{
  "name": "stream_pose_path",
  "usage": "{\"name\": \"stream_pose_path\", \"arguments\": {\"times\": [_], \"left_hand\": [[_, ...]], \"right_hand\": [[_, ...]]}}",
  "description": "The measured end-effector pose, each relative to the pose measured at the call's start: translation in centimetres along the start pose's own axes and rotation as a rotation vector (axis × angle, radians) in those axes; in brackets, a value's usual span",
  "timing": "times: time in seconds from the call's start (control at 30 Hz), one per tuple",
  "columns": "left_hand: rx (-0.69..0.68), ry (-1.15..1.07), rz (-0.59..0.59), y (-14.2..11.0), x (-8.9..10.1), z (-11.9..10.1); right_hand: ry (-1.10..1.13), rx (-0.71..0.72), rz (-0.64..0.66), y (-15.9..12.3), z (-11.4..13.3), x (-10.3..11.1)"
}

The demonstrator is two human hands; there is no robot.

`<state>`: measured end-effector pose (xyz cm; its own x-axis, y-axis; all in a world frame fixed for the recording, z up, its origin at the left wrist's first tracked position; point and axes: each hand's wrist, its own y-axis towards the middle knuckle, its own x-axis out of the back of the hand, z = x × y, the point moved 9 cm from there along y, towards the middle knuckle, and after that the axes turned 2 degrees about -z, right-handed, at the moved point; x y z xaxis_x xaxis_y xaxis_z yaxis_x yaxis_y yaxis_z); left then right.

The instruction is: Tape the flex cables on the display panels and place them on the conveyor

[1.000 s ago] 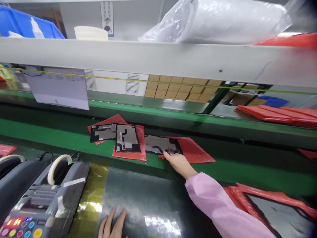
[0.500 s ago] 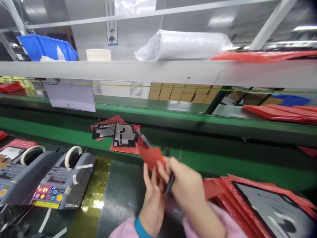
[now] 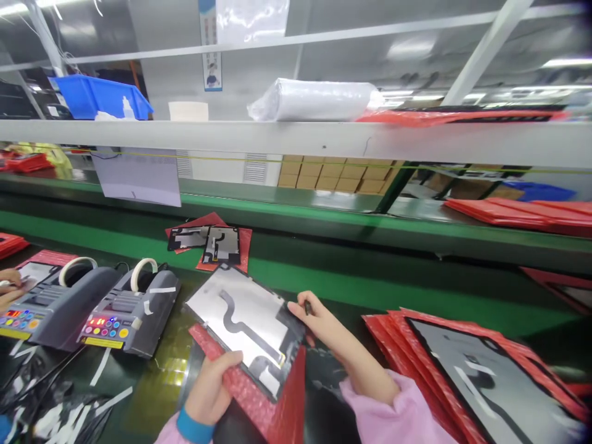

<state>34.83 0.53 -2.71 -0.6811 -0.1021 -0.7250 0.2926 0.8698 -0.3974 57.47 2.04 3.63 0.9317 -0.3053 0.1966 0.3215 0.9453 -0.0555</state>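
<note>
A flat display panel (image 3: 250,308), silver-backed with a black border and a dark ribbon strip, lies tilted between my hands, its back towards me. Under it is a red bubble-wrap bag (image 3: 259,401). My left hand (image 3: 213,382) grips both at the lower left edge, thumb on top. At the panel's upper right corner, my right hand (image 3: 317,317) pinches the border. A dark pen-like stick (image 3: 308,307) sticks out of that same hand; most of it is hidden.
Red bags with panels (image 3: 490,376) are stacked at right. Two more panels (image 3: 222,245) lie on red bags on the green conveyor (image 3: 333,283). Tape dispensers (image 3: 134,308) stand at left, near another person's hand (image 3: 12,287). A shelf (image 3: 222,137) spans above.
The red bag was seen nearly edge-on with both hands close together. Now the panel faces me on the bag, and my left hand has moved left and down, away from my right.
</note>
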Motion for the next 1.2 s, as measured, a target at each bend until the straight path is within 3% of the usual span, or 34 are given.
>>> {"name": "stream_pose_path", "arguments": {"times": [0.1, 0.23, 0.4, 0.53, 0.6, 0.7, 0.83, 0.97, 1.07, 1.2], "left_hand": [[0.114, 0.033, 0.061, -1.0, 0.9, 0.0], [0.253, 0.066, 0.091, -0.2, 2.0, 0.1], [0.338, 0.134, 0.120, 0.8, 2.1, 0.8], [0.306, 0.245, 0.111, 0.8, 1.9, 0.5], [0.294, 0.321, 0.099, 0.7, 1.8, 0.0], [0.295, 0.422, 0.102, 0.8, 1.1, -0.7], [0.232, 0.535, 0.077, 2.5, 0.1, -1.2], [-0.052, 0.588, -0.051, 4.0, 0.4, -2.2], [-0.237, 0.616, -0.168, 2.3, 2.0, -3.6], [-0.210, 0.596, -0.196, -1.6, 6.6, -5.7]], "right_hand": [[0.135, -0.073, 0.074, -2.6, -1.1, -1.0], [0.170, -0.091, -0.033, -7.2, -2.8, 0.2], [0.167, -0.097, -0.145, -12.4, -8.6, -0.3], [0.125, -0.122, -0.106, -13.6, -12.4, -1.3], [0.032, -0.044, -0.138, -13.5, -12.0, 0.4], [-0.090, 0.055, -0.329, -13.2, -10.2, 5.7], [-0.043, 0.026, -0.576, -12.9, -10.6, 11.0], [0.044, -0.031, -0.642, -12.7, -12.8, 11.8], [0.057, -0.067, -0.640, -12.6, -13.6, 11.7], [0.040, -0.101, -0.612, -12.3, -13.7, 12.0]]}}
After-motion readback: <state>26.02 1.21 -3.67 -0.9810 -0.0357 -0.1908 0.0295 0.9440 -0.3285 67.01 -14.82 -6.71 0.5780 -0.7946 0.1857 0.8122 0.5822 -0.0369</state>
